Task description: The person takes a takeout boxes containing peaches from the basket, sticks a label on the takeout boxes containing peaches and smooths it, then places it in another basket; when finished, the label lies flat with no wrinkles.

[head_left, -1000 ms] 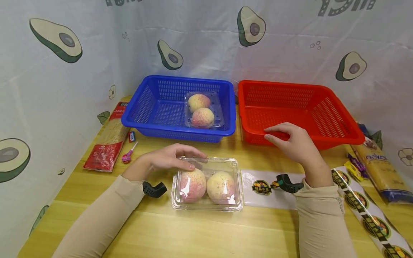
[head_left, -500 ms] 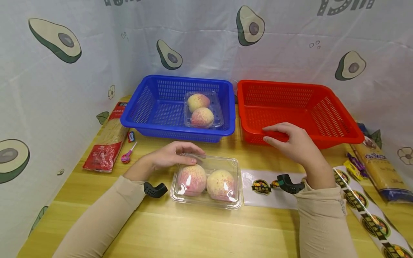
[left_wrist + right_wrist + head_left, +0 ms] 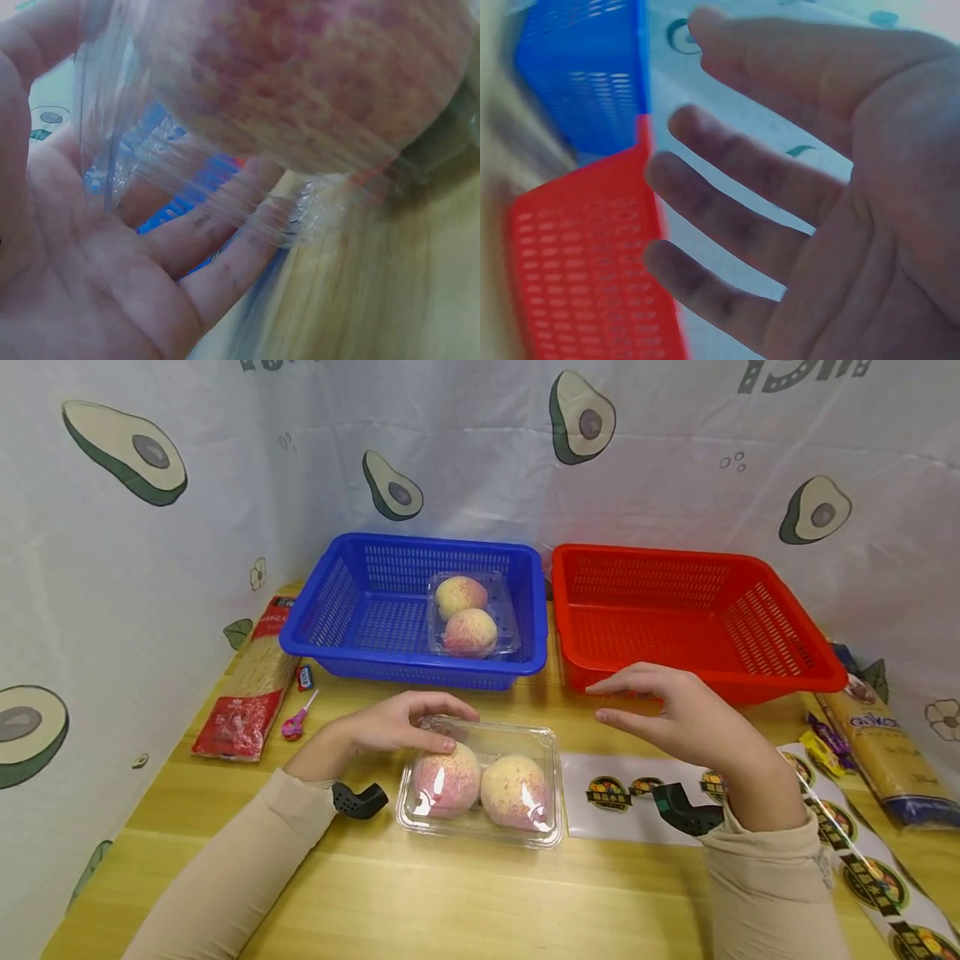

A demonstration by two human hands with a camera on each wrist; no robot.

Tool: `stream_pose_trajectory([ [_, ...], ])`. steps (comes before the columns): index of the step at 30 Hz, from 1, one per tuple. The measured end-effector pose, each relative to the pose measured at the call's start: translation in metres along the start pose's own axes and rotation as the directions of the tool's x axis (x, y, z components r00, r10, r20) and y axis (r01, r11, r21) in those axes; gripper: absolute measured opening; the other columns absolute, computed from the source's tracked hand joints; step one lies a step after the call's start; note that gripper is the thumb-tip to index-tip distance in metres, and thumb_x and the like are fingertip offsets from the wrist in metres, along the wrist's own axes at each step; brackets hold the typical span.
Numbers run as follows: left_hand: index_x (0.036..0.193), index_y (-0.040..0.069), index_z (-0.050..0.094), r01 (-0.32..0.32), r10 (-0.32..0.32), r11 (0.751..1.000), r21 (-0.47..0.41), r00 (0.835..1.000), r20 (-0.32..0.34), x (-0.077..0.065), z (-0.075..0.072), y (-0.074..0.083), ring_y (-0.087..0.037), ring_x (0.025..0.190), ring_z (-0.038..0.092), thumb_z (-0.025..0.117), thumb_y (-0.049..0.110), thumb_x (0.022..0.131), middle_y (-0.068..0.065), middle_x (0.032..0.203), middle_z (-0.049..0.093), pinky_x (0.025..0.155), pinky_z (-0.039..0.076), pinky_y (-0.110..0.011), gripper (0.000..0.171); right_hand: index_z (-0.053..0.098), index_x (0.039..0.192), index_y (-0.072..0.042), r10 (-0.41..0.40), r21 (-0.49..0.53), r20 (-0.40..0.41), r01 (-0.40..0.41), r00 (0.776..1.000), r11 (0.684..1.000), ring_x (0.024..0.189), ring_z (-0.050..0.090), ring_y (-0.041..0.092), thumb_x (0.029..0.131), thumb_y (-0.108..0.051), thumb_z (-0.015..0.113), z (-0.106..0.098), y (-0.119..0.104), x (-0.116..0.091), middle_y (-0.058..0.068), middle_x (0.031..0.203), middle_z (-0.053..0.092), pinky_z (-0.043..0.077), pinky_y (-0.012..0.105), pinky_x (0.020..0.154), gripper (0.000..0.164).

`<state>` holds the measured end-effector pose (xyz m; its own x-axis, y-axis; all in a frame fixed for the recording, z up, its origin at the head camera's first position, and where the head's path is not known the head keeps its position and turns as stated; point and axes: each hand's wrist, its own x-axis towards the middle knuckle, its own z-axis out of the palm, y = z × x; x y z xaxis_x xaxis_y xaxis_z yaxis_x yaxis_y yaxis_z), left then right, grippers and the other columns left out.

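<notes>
A clear plastic clamshell box [image 3: 517,735] with two pink-and-yellow peaches [image 3: 447,781] inside sits in front of me, its far side tipped up slightly. My left hand [image 3: 393,724] grips its far left corner, thumb over the lid and fingers behind and beneath. In the left wrist view, the fingers [image 3: 225,277] show through the plastic, below one peach [image 3: 315,82]. My right hand [image 3: 682,710] holds nothing, hovering before the red basket [image 3: 637,647] with thumb and fingers spread apart. From the right wrist, its loosely extended fingers [image 3: 727,210] appear beside the same basket.
A blue basket [image 3: 412,668] at the back holds another peach box [image 3: 508,614]. A sticker strip [image 3: 585,822] lies right of the front box, with more stickers [image 3: 873,881] farther right. Noodle packets [image 3: 240,718] and a lollipop [image 3: 294,727] lie left; a yellow pasta bag [image 3: 885,752] lies right.
The far side of the front box has tilted up a little in my left hand. My right hand has shifted lower and nearer me, its thumb and fingers spreading wider.
</notes>
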<state>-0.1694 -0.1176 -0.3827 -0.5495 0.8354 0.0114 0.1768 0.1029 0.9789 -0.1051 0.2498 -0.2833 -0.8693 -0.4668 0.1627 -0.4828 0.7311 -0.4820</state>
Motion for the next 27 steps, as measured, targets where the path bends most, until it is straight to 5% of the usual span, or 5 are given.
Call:
stream_pose_trajectory([
  [6, 0.145, -0.005, 0.046, -0.052, 0.052, 0.999, 0.003, 0.995, 0.086, -0.002, -0.004, 0.001, -0.035, 0.136, 0.046, 0.080, 0.011, 0.088, -0.017, 0.148, 0.048, 0.112, 0.037, -0.044, 0.068, 0.075, 0.117, -0.018, 0.006, 0.069, 0.196, -0.020, 0.981, 0.997, 0.098, 0.063, 0.019, 0.090, -0.031, 0.078, 0.006, 0.012, -0.006, -0.006, 0.111, 0.069, 0.054, 0.042, 0.085, 0.029],
  [13, 0.143, -0.007, 0.047, -0.059, 0.061, 0.998, -0.034, 0.996, 0.071, -0.003, -0.002, 0.002, -0.042, 0.130, 0.050, 0.079, 0.006, 0.088, -0.024, 0.144, 0.050, 0.107, 0.044, -0.043, 0.066, 0.073, 0.118, -0.009, -0.010, 0.225, 0.438, -0.098, 0.899, 0.969, 0.102, 0.064, 0.028, 0.090, -0.025, 0.079, 0.018, 0.035, -0.004, 0.003, 0.114, 0.070, 0.055, 0.049, 0.088, 0.033],
  [20, 0.142, -0.006, 0.050, -0.071, 0.071, 0.997, -0.003, 0.997, 0.015, -0.002, -0.004, 0.000, -0.035, 0.125, 0.056, 0.078, 0.007, 0.088, -0.022, 0.141, 0.054, 0.106, 0.045, -0.043, 0.062, 0.076, 0.105, -0.009, 0.035, 0.214, 0.513, -0.167, 0.858, 0.962, 0.087, 0.061, 0.020, 0.079, -0.018, 0.086, 0.032, 0.051, -0.004, -0.003, 0.095, 0.069, 0.053, 0.030, 0.078, 0.029],
  [27, 0.142, -0.005, 0.049, -0.062, 0.062, 0.998, -0.010, 0.998, 0.012, -0.003, -0.006, -0.003, -0.036, 0.128, 0.054, 0.079, 0.007, 0.088, -0.020, 0.143, 0.053, 0.106, 0.045, -0.043, 0.063, 0.075, 0.089, -0.010, 0.067, 0.195, 0.505, -0.190, 0.860, 0.962, 0.073, 0.053, 0.015, 0.072, -0.007, 0.089, 0.043, 0.056, -0.002, -0.004, 0.077, 0.061, 0.048, 0.024, 0.065, 0.022],
])
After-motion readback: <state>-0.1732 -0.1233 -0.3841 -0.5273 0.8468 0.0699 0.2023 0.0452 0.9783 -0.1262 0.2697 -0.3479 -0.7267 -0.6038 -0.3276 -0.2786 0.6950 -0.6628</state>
